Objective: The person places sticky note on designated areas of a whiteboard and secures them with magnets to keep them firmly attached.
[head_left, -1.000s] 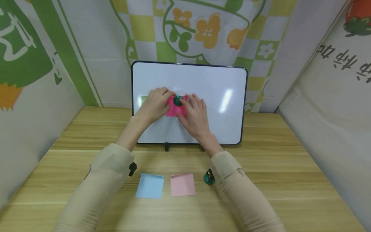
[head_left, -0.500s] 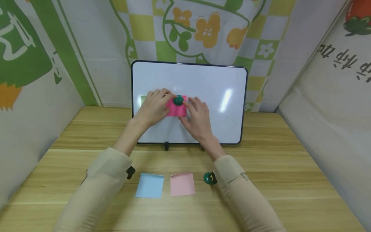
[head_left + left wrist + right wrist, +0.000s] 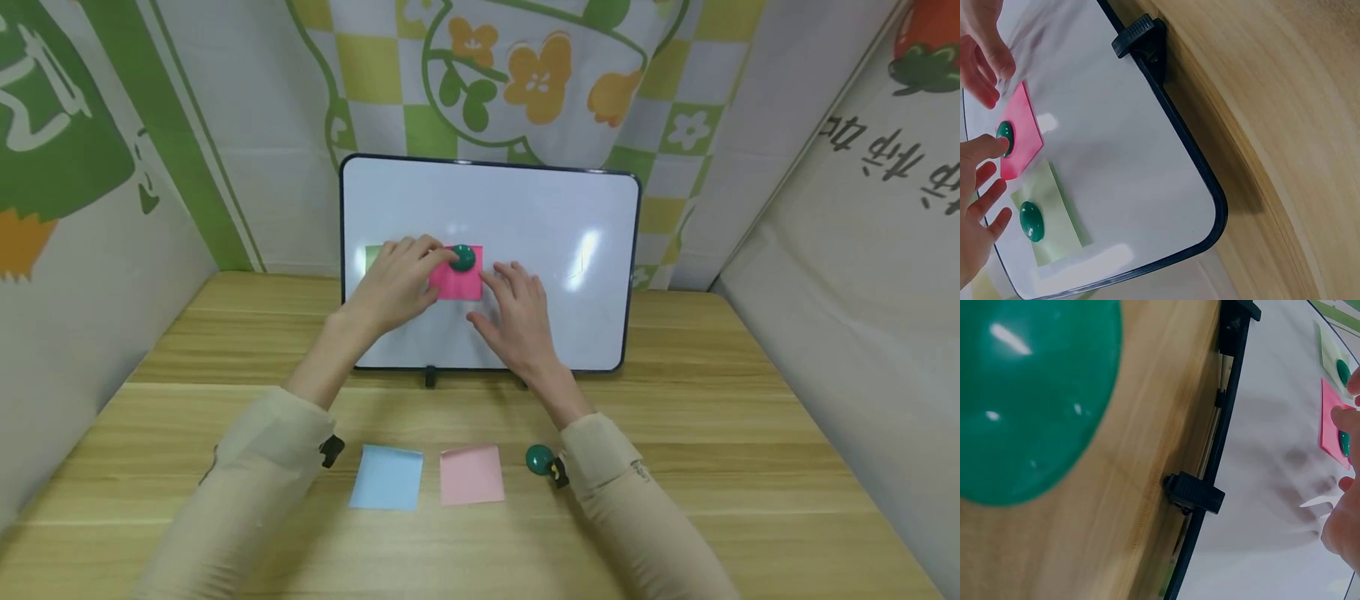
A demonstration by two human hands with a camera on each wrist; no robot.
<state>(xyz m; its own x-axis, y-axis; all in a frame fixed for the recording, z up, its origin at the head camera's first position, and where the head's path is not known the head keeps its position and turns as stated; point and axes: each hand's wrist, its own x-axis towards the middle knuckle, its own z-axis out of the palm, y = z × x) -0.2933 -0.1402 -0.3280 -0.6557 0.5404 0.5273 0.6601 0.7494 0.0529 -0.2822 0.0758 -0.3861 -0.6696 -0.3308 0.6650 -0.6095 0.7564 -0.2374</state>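
Observation:
A bright pink sticky note (image 3: 459, 289) lies on the whiteboard (image 3: 558, 208) with a round green magnet (image 3: 464, 257) near its top. My left hand (image 3: 393, 283) touches the magnet's left side with one fingertip; its other fingers are spread in the left wrist view. To the right of the note, my right hand (image 3: 519, 321) has loosely bent, parted fingers and holds nothing, its index fingertip close to the note's right edge. Left of the pink note, a pale green sticky note (image 3: 1060, 215) bears another green magnet (image 3: 1032, 221). In the head view my left hand mostly hides that note.
On the wooden table (image 3: 712, 467) lie a blue sticky note (image 3: 387, 477) and a light pink one (image 3: 472, 476). Another green magnet (image 3: 538, 459) sits beside my right sleeve, looming large in the right wrist view. Black clips (image 3: 1192, 493) hold the board's lower edge.
My right hand has drawn off the magnet and pink note, moving right and slightly down. My left hand has stayed at the magnet, its wrist shifting slightly left and down.

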